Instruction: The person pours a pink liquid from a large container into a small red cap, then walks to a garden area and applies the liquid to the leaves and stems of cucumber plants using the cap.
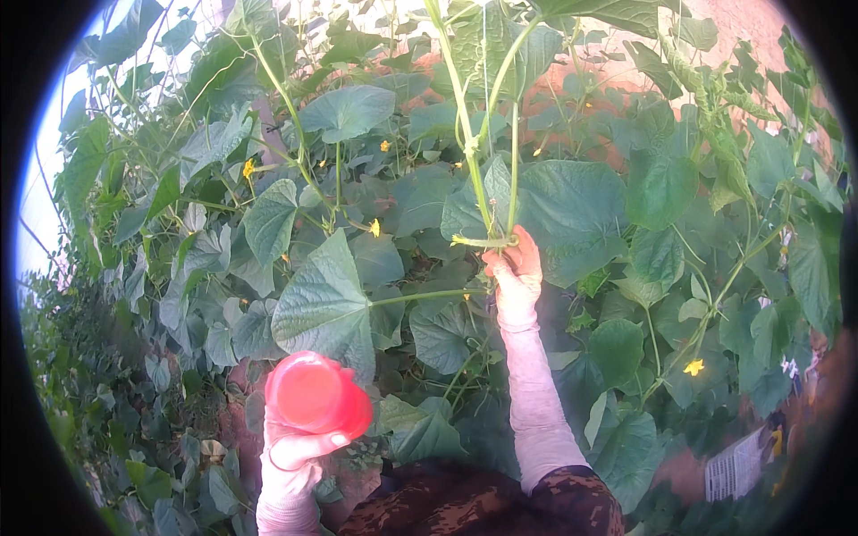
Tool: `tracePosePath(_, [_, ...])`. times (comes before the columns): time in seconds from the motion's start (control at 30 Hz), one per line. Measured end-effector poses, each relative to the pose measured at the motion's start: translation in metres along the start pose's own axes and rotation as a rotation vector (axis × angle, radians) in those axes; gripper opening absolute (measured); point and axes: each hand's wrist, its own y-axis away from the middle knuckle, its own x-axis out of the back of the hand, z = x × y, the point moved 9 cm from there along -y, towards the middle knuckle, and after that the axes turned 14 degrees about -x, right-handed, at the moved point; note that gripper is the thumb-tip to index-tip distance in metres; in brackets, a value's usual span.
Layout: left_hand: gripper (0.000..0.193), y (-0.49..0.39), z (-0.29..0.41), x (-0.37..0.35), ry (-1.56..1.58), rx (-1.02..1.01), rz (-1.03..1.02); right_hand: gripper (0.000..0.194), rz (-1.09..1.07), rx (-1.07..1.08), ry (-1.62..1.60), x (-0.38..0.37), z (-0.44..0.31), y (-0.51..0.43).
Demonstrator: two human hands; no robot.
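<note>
My left hand (295, 447) holds a red plastic cup (312, 395), its round end turned towards me. My right hand (519, 268) is raised to a cucumber vine (474, 164), its fingers closed around the stem at a node. A small, slim young cucumber (482, 242) with a yellowish tip lies crosswise just above those fingers. Whether the fingertips also press on this fruit is hard to tell. Left of the right hand, a broad leaf (328, 301) spreads on a long stalk, partly behind the cup.
Dense cucumber foliage surrounds me, with a yellow flower (694, 367) at right and another (249, 168) at left. A thin support string (486, 80) runs up beside the vine. A white plastic crate (734, 465) sits at lower right. Behind the plants rises an earthen wall (734, 27).
</note>
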Motion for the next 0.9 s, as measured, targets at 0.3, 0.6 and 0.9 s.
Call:
tracePosePath(0.3, [0.074, -0.004, -0.063, -0.095, 0.058, 0.22, -0.32, 0.068, -0.184, -0.012, 0.484, -0.032, -0.047, 0.041])
tracePosePath(0.6, [0.077, -0.031, -0.091, -0.114, 0.029, 0.127, -0.304, 0.07, -0.396, 0.119, 0.595, -0.046, -0.093, 0.048])
tracePosePath(0.9, [0.077, -0.044, -0.073, -0.135, 0.093, 0.115, -0.338, 0.075, -0.485, 0.416, 0.942, -0.061, -0.103, 0.042])
